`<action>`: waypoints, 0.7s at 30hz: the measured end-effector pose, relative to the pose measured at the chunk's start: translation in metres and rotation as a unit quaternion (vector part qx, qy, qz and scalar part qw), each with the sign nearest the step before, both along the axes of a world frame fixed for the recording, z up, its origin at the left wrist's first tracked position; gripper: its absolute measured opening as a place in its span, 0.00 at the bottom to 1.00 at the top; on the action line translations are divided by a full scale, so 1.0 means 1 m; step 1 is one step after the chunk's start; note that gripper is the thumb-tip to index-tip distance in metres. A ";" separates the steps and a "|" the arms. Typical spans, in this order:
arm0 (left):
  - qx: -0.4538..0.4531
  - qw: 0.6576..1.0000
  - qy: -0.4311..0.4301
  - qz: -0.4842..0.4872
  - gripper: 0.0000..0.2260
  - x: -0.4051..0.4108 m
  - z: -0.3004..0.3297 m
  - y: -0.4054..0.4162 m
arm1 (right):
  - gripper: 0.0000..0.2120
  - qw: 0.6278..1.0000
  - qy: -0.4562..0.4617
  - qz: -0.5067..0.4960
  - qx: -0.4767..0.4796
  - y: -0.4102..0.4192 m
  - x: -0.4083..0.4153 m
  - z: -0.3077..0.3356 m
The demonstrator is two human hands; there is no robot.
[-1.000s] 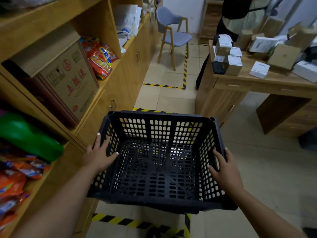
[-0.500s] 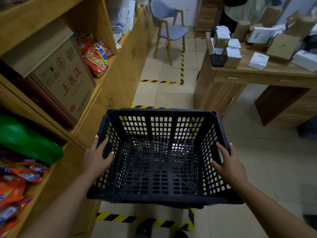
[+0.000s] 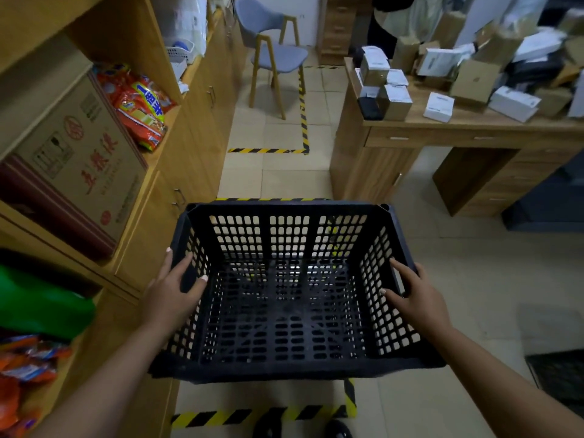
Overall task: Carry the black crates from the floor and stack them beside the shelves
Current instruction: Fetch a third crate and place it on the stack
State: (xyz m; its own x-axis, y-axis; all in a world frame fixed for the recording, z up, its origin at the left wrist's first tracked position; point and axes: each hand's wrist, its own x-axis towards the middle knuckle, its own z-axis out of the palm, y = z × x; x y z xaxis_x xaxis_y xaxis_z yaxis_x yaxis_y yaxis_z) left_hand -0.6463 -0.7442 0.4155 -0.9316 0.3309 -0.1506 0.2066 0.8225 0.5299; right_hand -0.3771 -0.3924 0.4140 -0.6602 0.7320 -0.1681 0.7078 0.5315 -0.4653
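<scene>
An empty black perforated crate [image 3: 289,314] hangs in front of me above the tiled floor, inside a rectangle of yellow-black tape. My left hand [image 3: 172,294] grips its left rim, thumb inside the wall. My right hand [image 3: 415,300] grips the right rim the same way. The wooden shelves [image 3: 177,143] run along the left, close to the crate's left side. A second dark crate's corner [image 3: 557,374] shows on the floor at the lower right.
The shelves hold a cardboard box [image 3: 82,165], orange snack packs [image 3: 139,102] and a green bag [image 3: 41,301]. A wooden desk [image 3: 442,131] piled with small boxes stands to the right. A grey chair [image 3: 275,52] stands farther down the aisle.
The crate has shifted slightly lower and nearer the floor tape, while the view has tilted so the aisle and desk sit a little higher. Both hands keep their grip.
</scene>
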 end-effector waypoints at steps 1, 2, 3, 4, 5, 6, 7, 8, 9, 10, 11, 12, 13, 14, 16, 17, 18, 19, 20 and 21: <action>0.004 1.000 0.004 -0.008 0.26 -0.008 0.003 0.001 | 0.30 1.000 0.009 -0.006 0.000 -0.003 0.000 -0.001; 0.006 1.000 0.006 -0.013 0.26 -0.015 0.006 0.003 | 0.30 1.000 0.018 -0.015 -0.002 -0.006 -0.001 -0.001; 0.004 1.000 0.006 -0.017 0.27 -0.022 0.008 0.004 | 0.30 0.999 0.024 -0.022 -0.004 -0.008 -0.001 -0.002; 0.002 1.000 0.002 -0.021 0.28 -0.028 0.009 0.005 | 0.30 0.999 0.029 -0.029 -0.007 -0.011 -0.002 -0.002; 0.004 1.000 -0.008 -0.023 0.29 -0.032 0.009 0.006 | 0.30 0.999 0.034 -0.035 -0.010 -0.013 -0.003 -0.003; 0.008 1.000 -0.018 -0.024 0.29 -0.035 0.008 0.006 | 0.30 0.998 0.039 -0.040 -0.011 -0.015 -0.005 -0.003; 0.009 0.999 -0.022 -0.025 0.30 -0.037 0.007 0.006 | 0.30 0.998 0.041 -0.044 -0.011 -0.017 -0.006 -0.003; 0.001 0.999 -0.019 -0.026 0.31 -0.036 0.005 0.005 | 0.29 0.998 0.041 -0.047 -0.009 -0.018 -0.007 -0.004; -0.013 0.999 -0.012 -0.028 0.31 -0.034 0.003 0.004 | 0.29 0.998 0.039 -0.049 -0.005 -0.018 -0.008 -0.004; -0.026 0.999 -0.004 -0.029 0.31 -0.032 0.002 0.003 | 0.29 0.998 0.037 -0.049 -0.001 -0.017 -0.009 -0.005; -0.036 0.999 0.000 -0.026 0.31 -0.029 0.000 0.001 | 0.29 0.998 0.038 -0.048 0.003 -0.016 -0.009 -0.006; -0.041 0.999 0.003 -0.021 0.31 -0.026 -0.001 0.000 | 0.29 0.998 0.041 -0.048 0.007 -0.014 -0.010 -0.006; -0.043 0.999 0.006 -0.015 0.32 -0.024 -0.002 -0.001 | 0.29 0.998 0.043 -0.048 0.011 -0.013 -0.012 -0.005; -0.044 0.999 0.010 -0.012 0.32 -0.023 -0.002 -0.002 | 0.28 0.998 0.045 -0.048 0.013 -0.011 -0.013 -0.005; -0.046 0.999 0.014 -0.011 0.32 -0.021 -0.002 -0.002 | 0.28 0.998 0.043 -0.047 0.010 -0.010 -0.015 -0.005; -0.044 0.999 0.011 -0.011 0.32 -0.020 -0.002 -0.002 | 0.28 0.998 0.040 -0.049 0.008 -0.010 -0.015 -0.006; -0.040 0.999 0.010 -0.011 0.32 -0.020 -0.001 -0.001 | 0.28 0.998 0.036 -0.050 0.006 -0.010 -0.015 -0.007; -0.036 0.999 0.009 -0.011 0.32 -0.020 0.000 0.000 | 0.28 0.998 0.033 -0.050 0.005 -0.011 -0.013 -0.009; -0.031 0.999 0.011 -0.013 0.32 -0.019 0.000 0.000 | 0.28 0.998 0.031 -0.050 0.004 -0.012 -0.012 -0.011; -0.025 1.000 0.011 -0.014 0.31 -0.019 0.000 0.000 | 0.28 0.998 0.030 -0.050 0.004 -0.012 -0.011 -0.012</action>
